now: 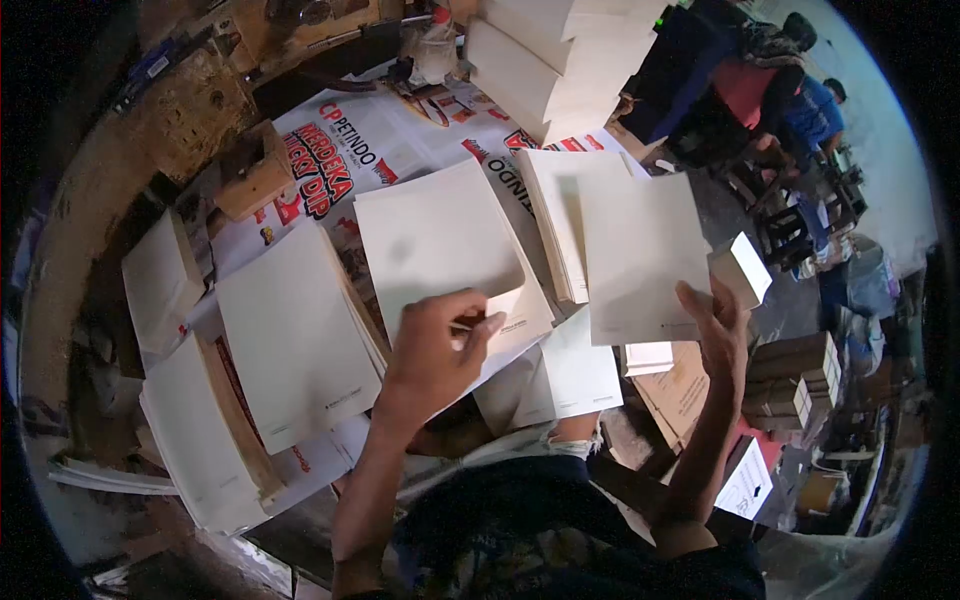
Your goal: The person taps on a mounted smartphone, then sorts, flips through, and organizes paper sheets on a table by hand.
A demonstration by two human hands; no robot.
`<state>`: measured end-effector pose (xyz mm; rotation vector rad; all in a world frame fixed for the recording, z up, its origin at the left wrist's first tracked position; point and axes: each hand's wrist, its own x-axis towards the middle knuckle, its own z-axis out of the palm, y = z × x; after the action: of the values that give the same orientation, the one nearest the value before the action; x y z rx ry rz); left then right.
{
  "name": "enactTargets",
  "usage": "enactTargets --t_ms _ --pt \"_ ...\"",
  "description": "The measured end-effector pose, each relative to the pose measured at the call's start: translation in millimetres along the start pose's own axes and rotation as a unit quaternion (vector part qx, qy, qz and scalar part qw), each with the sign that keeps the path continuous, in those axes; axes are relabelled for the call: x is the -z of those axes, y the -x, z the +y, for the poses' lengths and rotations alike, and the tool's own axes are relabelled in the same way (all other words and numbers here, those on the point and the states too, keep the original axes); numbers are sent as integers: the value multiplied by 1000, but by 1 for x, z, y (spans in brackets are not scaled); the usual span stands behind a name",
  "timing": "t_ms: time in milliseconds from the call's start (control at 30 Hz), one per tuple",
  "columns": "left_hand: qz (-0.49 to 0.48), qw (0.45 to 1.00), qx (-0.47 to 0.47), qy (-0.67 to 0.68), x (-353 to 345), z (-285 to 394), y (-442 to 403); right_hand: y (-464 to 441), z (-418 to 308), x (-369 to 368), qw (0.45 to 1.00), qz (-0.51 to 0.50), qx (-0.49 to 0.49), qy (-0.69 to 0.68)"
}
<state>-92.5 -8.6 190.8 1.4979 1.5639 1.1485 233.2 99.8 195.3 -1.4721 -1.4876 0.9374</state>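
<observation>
My left hand [450, 335] pinches the lifted lower right corner of the top sheet on the middle paper stack [430, 240]. In my right hand [715, 310] is a cream sheet [645, 250], held by its lower right corner, with small print along its bottom edge. That sheet partly covers another paper stack [550, 210]. Left of the middle stack lies a further stack [295, 330], and beyond it one more [205, 440]. A loose white sheet [580, 375] lies near my lap, below the held sheet.
A tall paper pile [560, 60] stands at the back of the table, on a printed banner [340, 150]. A wooden block [255, 175] sits at the back left. Tied bundles [795, 380] are at the right. Two people [745, 85] are at the upper right.
</observation>
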Motion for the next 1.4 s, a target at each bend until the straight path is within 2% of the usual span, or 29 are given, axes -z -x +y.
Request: enactTargets --t_ms 100,167,267,333,400,433,467,533,567,600,667,700,733,800,833,867,933,967,1000,1033,1067,1133,1167,1200,1267,1300,1333,1367,1400 --pt "60 997 42 32 7 0 5 -3 17 -2 996 -21 -12 -90" --pt "97 991 64 68 13 10 9 -4 2 0 979 -7 -35 -199" --pt "148 985 77 54 16 12 14 2 -36 -16 980 -8 -30 -194" --pt "178 978 52 95 12 17 20 5 -49 -34 990 -46 13 -133" --pt "193 963 63 178 12 16 26 22 -46 -70 996 -16 2 -88" --pt "133 980 112 98 20 16 32 30 -43 -85 995 -63 15 -81" --pt "140 978 117 96 24 17 37 36 -37 -100 990 -113 29 -74" --pt "49 964 -12 260 31 16 48 39 -36 -129 972 -197 107 -68" --pt "53 978 -29 198 44 13 57 41 -30 -132 971 -195 135 -36" --pt "108 992 -29 59 56 6 64 44 -19 -132 967 -197 162 -4" --pt "134 962 39 -236 82 17 79 43 10 -141 985 -135 66 -86" --pt "131 955 32 -266 88 11 87 41 10 -139 976 -176 1 -125" --pt "142 953 42 -266 94 3 94 37 -16 -135 977 -177 -88 -76" --pt "52 963 110 -239 104 -13 101 44 -38 -135 985 -157 -35 -63" --pt "84 969 68 -224 106 -18 105 44 -34 -137 984 -162 -32 -62" --pt "88 969 70 -221 110 -18 110 43 -26 -137 986 -163 2 -35" --pt "87 976 171 -103 120 -17 116 39 -29 -139 985 -165 44 -6" --pt "140 973 171 -66 119 -20 120 38 -39 -139 977 -201 62 37" --pt "145 973 167 -64 122 -19 125 37 -45 -141 965 -235 80 81" --pt "219 959 160 -78 126 -16 130 42 -40 -147 976 -202 53 -63" --pt "292 939 154 -90 129 -16 138 42 -44 -148 975 -204 57 -62" --pt "465 877 95 69 132 -44 165 49 -63 -151 967 -169 -48 -185" --pt "491 853 23 178 137 -54 174 52 -65 -153 948 -212 -58 -229" --pt "492 853 20 175 142 -72 184 55 -59 -162 947 -213 -56 -233" --pt "492 861 111 63 149 -119 202 66 -45 -191 957 -246 10 -155" --pt "488 859 155 7 152 -127 204 82 -57 -205 939 -291 8 -185" --pt "488 860 148 5 154 -124 200 100 -71 -223 918 -334 8 -215" --pt "358 895 219 -150 155 -119 188 110 -78 -240 875 -420 -56 -236" --pt "215 887 273 -303 154 -112 169 115 -86 -255 822 -498 -111 -255"
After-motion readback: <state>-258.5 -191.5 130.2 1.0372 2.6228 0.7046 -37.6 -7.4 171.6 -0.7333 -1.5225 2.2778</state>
